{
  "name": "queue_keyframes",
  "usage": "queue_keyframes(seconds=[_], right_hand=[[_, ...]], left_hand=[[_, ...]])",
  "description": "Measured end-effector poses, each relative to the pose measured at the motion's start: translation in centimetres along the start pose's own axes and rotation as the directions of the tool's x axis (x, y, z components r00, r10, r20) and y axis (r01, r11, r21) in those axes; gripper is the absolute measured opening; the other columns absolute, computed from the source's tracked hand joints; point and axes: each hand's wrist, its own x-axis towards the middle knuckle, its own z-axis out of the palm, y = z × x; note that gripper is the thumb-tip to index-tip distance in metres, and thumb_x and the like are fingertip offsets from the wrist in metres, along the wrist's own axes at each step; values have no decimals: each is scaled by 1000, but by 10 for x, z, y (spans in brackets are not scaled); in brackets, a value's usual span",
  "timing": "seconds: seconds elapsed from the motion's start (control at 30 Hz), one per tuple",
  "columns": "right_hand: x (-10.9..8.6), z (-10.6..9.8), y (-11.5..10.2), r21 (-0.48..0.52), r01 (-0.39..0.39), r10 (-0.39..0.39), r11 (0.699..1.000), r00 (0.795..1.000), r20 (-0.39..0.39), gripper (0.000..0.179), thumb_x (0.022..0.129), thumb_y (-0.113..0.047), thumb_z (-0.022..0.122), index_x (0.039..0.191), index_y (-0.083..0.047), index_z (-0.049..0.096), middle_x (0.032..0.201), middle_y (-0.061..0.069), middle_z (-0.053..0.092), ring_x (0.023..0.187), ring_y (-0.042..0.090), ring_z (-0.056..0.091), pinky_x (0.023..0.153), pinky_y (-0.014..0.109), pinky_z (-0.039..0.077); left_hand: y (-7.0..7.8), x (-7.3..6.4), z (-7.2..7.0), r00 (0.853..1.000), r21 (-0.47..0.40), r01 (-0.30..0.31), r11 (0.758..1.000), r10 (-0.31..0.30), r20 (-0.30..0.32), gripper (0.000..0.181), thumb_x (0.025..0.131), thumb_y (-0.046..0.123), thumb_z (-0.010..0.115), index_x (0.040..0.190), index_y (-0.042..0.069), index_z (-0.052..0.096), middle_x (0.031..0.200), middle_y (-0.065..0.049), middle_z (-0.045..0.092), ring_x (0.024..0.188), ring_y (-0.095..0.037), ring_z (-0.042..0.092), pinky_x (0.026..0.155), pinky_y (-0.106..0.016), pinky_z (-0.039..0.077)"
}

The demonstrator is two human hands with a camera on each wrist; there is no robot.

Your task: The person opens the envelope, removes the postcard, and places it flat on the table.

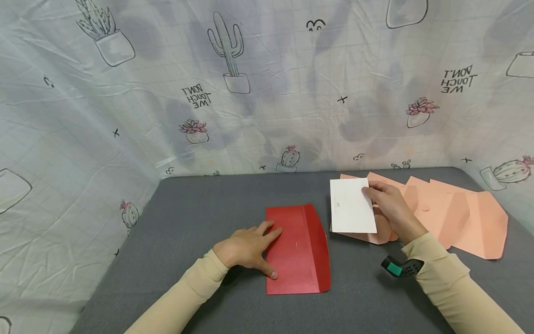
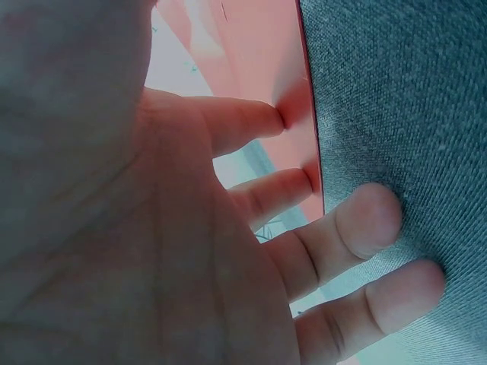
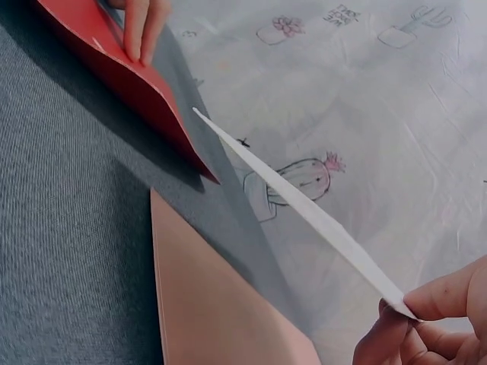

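Observation:
A red envelope (image 1: 292, 250) lies on the grey table with its flap folded out to the right. My left hand (image 1: 248, 246) rests at its left edge, fingers spread; in the left wrist view two fingertips (image 2: 270, 120) touch the red paper and two others reach onto the grey cloth. My right hand (image 1: 392, 206) pinches a white card (image 1: 352, 206) by its right edge between thumb and fingers. The card is held above the peach envelopes, and in the right wrist view the white card (image 3: 304, 209) appears nearly edge-on, apart from the red envelope (image 3: 122, 68).
Several peach envelopes (image 1: 486, 227) overlap at the back right of the grey table (image 1: 208, 208), flaps turned right. A patterned cloth (image 1: 275, 60) with cactus drawings hangs behind and at the sides. A black band with a green patch (image 1: 394, 269) hangs at the right wrist.

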Motion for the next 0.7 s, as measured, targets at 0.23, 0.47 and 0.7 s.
queue_keyframes(seconds=[0.23,0.47,0.7], right_hand=[[5,-5,5,-3,-11,11,1000,1000,-11,62,109,-35,40,157,2,30,129,11,53,89,3,57,74,24,56],[7,-6,9,-17,-40,39,999,999,-13,60,109,-35,40,156,2,32,137,17,51,92,3,56,75,21,55],[9,-7,14,-57,-54,53,997,998,-21,61,109,-36,39,157,2,30,148,25,44,102,12,54,76,20,52]], left_hand=[[0,0,-1,1000,-6,-4,1000,4,4,110,74,67,80,161,24,30,167,-5,24,142,-34,47,110,-53,43],[-1,1,-1,1000,-3,-5,1000,5,8,109,74,67,79,161,24,29,167,-4,24,143,-33,46,109,-53,43],[-1,0,-1,1000,0,-6,1000,6,5,110,74,68,79,161,25,29,167,-5,24,143,-33,46,109,-52,44]])
